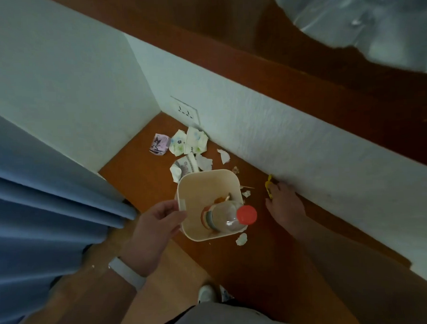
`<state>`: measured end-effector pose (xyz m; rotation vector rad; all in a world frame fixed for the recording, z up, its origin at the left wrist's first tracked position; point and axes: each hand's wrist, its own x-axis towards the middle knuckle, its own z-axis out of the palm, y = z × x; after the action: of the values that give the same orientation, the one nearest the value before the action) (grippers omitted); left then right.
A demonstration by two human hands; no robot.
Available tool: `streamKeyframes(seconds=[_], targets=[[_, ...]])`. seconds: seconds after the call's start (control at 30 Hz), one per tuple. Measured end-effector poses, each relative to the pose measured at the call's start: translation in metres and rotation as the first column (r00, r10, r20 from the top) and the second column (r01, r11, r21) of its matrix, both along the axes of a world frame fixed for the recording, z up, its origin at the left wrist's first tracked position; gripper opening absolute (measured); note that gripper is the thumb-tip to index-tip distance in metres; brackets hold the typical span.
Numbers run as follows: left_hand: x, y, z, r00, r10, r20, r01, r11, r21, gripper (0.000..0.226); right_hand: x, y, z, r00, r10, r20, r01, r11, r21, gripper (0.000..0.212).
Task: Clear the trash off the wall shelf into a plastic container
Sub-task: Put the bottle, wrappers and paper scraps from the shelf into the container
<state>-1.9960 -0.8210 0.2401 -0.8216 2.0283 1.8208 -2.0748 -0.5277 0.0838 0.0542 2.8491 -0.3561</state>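
- We saw the left hand clamped on the near-left rim of the bin, thumb over the edge. The bin sat on the wooden shelf, close to its front edge.
- The right hand reached to the wall side of the shelf, fingers closing on a yellow scrap at the foot of the wall. We could not tell whether the scrap was gripped yet.
- A bottle lay slanted in the bin. Its long axis ran from the base, low in the middle of the bin, up to the red cap, which pointed toward the near-right corner and stuck out past the rim.
- The yellow scrap lay narrow, its long axis running roughly away from us along the wall.
- Risk, as we judged it: the jutting bottle could tip out or drag the bin over if the left hand tilted it, since the bottle's weight hung on that corner.
- Risk: the scrap sat tight against the wall, so a pinch could slip and push it further along.
- Risk: crumpled papers at the far corner and a bit by the bin's near side could get brushed off the shelf edge when the bin was moved.
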Motion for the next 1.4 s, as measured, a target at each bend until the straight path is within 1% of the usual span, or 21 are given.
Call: streamKeyframes(seconds=[0.13, 0.23, 0.27, 0.33, 0.4, 0.47, 0.53, 0.63, 0.73, 0.97, 1.1, 1.17, 1.23, 1.33, 1.4], targets=[[0.001, -0.004, 0.000, 1.000, -0.019, -0.001, 0.018, 0.999, -0.043, 0.021, -0.003, -0.004, 0.003, 0.999, -0.039, 0.038, 0.043, 0.992, -0.122, 0.037], [0.004, -0.006, 0.001, 1.000, -0.007, -0.006, 0.007, 0.998, -0.057, 0.020, -0.001, -0.009, 0.016, 0.999, -0.042, 0.013, 0.044, 0.972, -0.230, 0.022], [0.005, -0.006, 0.001, 1.000, -0.006, -0.008, 0.006, 0.998, -0.063, 0.020, -0.001, -0.012, 0.026, 0.999, -0.052, 0.004, 0.051, 0.958, -0.282, 0.020], [0.006, -0.008, 0.000, 1.000, -0.010, -0.009, 0.010, 0.997, -0.078, 0.019, -0.003, -0.018, 0.050, 0.998, -0.061, -0.031, 0.044, 0.918, -0.393, 0.021], [0.007, -0.009, 0.000, 1.000, -0.011, -0.011, 0.010, 0.997, -0.078, 0.018, -0.004, -0.024, 0.077, 0.995, -0.051, -0.089, 0.002, 0.874, -0.487, 0.024], [0.008, -0.010, -0.001, 1.000, -0.008, -0.013, 0.007, 0.997, -0.075, 0.020, -0.004, -0.028, 0.105, 0.992, -0.022, -0.124, -0.051, 0.828, -0.558, 0.022], [0.009, -0.012, -0.002, 1.000, -0.001, -0.015, 0.000, 0.998, -0.067, 0.021, -0.003, -0.031, 0.128, 0.992, 0.044, -0.120, -0.109, 0.779, -0.618, 0.020], [0.010, -0.014, -0.004, 1.000, -0.005, -0.012, 0.005, 0.999, -0.048, 0.021, -0.001, -0.036, 0.155, 0.985, 0.144, -0.096, -0.171, 0.704, -0.689, 0.023], [0.008, -0.015, -0.003, 1.000, -0.006, -0.020, 0.005, 1.000, -0.022, 0.020, -0.002, -0.045, 0.168, 0.974, 0.216, -0.071, -0.202, 0.681, -0.704, 0.022], [0.004, -0.018, -0.002, 0.999, -0.042, -0.022, 0.042, 0.999, 0.006, 0.020, -0.007, -0.063, 0.159, 0.950, 0.275, -0.147, -0.307, 0.752, -0.584, 0.019], [0.004, -0.022, -0.007, 0.999, -0.033, -0.016, 0.034, 0.999, 0.014, 0.020, -0.008, -0.064, 0.152, 0.943, 0.282, -0.176, -0.331, 0.752, -0.569, 0.022], [0.006, -0.025, -0.009, 1.000, -0.018, -0.013, 0.018, 1.000, 0.013, 0.020, -0.007, -0.062, 0.148, 0.954, 0.252, -0.160, -0.297, 0.745, -0.597, 0.021], [0.008, -0.030, -0.011, 1.000, 0.001, -0.008, -0.001, 1.000, 0.010, 0.020, -0.003, -0.059, 0.142, 0.975, 0.183, -0.123, -0.219, 0.753, -0.621, 0.022], [0.013, -0.037, -0.012, 1.000, 0.031, -0.006, -0.031, 0.999, 0.008, 0.020, 0.008, -0.053, 0.125, 0.996, 0.083, -0.013, -0.072, 0.763, -0.642, 0.021], [0.016, -0.041, -0.013, 0.999, 0.049, -0.006, -0.049, 0.999, 0.010, 0.019, 0.019, -0.052, 0.104, 0.993, 0.088, 0.078, -0.023, 0.793, -0.608, 0.019]])
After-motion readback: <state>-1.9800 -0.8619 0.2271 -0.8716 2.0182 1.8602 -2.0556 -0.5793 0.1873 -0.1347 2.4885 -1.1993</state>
